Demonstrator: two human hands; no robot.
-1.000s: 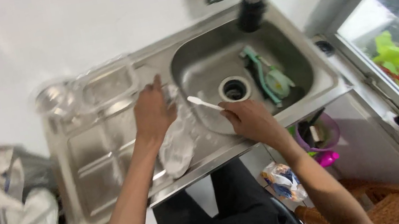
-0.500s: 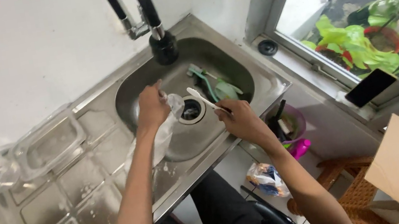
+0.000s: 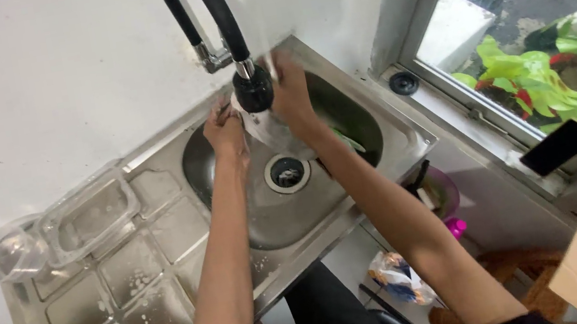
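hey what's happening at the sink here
A person holds a thin white plastic piece under the black faucet head, over the steel sink. The left hand grips one side, the right hand the other. Clear containers sit on the wet drainboard.

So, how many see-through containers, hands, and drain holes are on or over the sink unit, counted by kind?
Clear containers: 2, rectangular tub and round bowl
Hands: 2, left hand and right hand
Drain holes: 1, drain
Total: 5
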